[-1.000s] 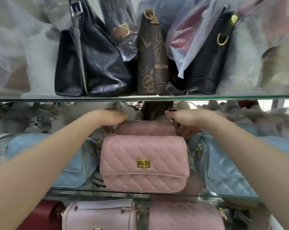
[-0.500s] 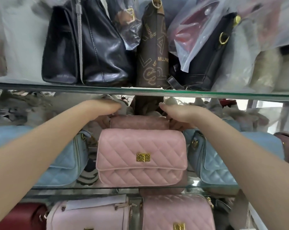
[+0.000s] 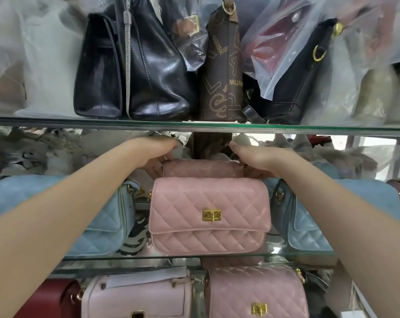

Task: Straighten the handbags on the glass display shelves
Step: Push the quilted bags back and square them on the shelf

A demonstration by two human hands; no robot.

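Note:
A pink quilted handbag (image 3: 209, 214) with a gold clasp stands upright at the front of the middle glass shelf (image 3: 162, 257). Right behind it stands a second pink quilted handbag (image 3: 202, 169), mostly hidden. My left hand (image 3: 154, 152) grips that rear bag's left end and my right hand (image 3: 257, 157) grips its right end, both reaching in under the upper glass shelf (image 3: 194, 126). My fingertips are hidden behind the bag. A light blue quilted bag (image 3: 98, 223) stands to the left and another blue one (image 3: 309, 226) to the right.
The upper shelf carries two black leather bags (image 3: 137, 72), a brown monogram bag (image 3: 224, 72), a black bag with gold rings (image 3: 302, 79) and plastic-wrapped bags. Below stand a dark red bag (image 3: 52, 299), a pale pink bag (image 3: 137, 297) and a pink quilted bag (image 3: 256, 294).
Both hands stay on the ends of the rear pink bag. The view has shifted slightly, so the shelves sit a little lower and to the right in frame.

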